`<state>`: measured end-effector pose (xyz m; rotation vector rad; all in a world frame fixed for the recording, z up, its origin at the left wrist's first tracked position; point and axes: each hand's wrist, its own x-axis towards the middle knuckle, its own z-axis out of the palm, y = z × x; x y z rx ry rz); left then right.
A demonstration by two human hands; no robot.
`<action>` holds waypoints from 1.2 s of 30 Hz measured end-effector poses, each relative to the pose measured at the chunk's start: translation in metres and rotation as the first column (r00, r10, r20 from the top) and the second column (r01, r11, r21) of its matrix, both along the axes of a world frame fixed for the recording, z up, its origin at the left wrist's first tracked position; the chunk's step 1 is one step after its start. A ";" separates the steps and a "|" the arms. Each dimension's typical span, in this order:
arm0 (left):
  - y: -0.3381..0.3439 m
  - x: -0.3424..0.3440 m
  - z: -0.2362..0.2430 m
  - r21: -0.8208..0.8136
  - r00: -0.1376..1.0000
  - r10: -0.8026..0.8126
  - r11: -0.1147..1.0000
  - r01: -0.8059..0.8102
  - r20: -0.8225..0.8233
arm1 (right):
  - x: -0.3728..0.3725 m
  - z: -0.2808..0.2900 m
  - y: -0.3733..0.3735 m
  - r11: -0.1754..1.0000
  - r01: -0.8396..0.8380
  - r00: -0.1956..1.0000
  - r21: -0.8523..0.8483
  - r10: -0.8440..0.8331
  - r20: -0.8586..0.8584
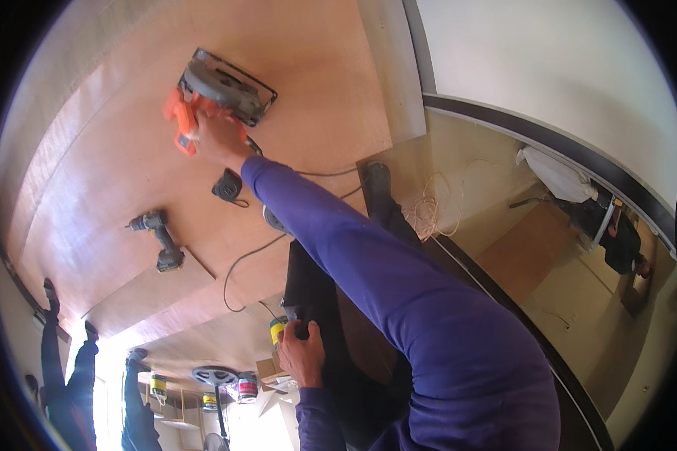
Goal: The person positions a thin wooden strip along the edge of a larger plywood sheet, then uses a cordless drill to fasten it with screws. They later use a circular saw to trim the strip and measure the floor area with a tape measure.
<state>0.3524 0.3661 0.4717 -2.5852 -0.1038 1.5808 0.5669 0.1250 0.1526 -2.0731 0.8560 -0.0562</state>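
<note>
My right hand (220, 139) is wrapped round the handle of an orange circular saw (222, 86) with a grey guard and a dark metal base plate. The saw rests on a large reddish-brown plywood sheet (308, 75). Close to my dark-trousered leg, my left hand (302, 355) is closed, thumb and fingers pinched about a small dark thing I cannot make out. Between the hands lie a black tape measure (227, 186) and a grey disc (273, 219), partly hidden by my right sleeve. A cordless drill (159, 239) lies farther left on the sheet.
A dark cable (237, 263) loops across the plywood, and a loose board (152, 297) lies beside the drill. Paint cans (247, 387) and a fan (216, 376) stand at the bottom. Other people's legs (71, 383) show lower left. Pale cord (426, 214) lies coiled right of my foot.
</note>
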 end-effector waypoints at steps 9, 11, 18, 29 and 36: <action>-0.009 -0.016 0.005 -0.029 0.999 0.006 1.000 -0.005 0.045 | -0.022 0.013 0.007 0.981 -0.168 0.981 0.098 0.176 -0.076; -0.013 -0.024 0.007 -0.029 0.998 0.017 0.999 -0.015 0.058 | -0.031 0.036 0.004 0.956 -0.217 0.960 0.195 0.245 -0.133; -0.037 -0.059 0.011 0.000 0.990 -0.003 1.000 0.003 0.139 | -0.163 0.121 0.017 0.899 -0.320 0.944 0.298 0.328 0.026; -0.061 -0.152 -0.009 0.018 0.975 0.027 0.999 -0.032 0.219 | -0.676 0.184 -0.103 0.936 -0.071 0.651 0.344 0.305 -0.695; -0.075 -0.184 -0.005 -0.123 0.945 0.126 0.988 -0.092 0.303 | -0.835 0.251 -0.204 0.976 0.100 0.531 0.193 0.112 -0.840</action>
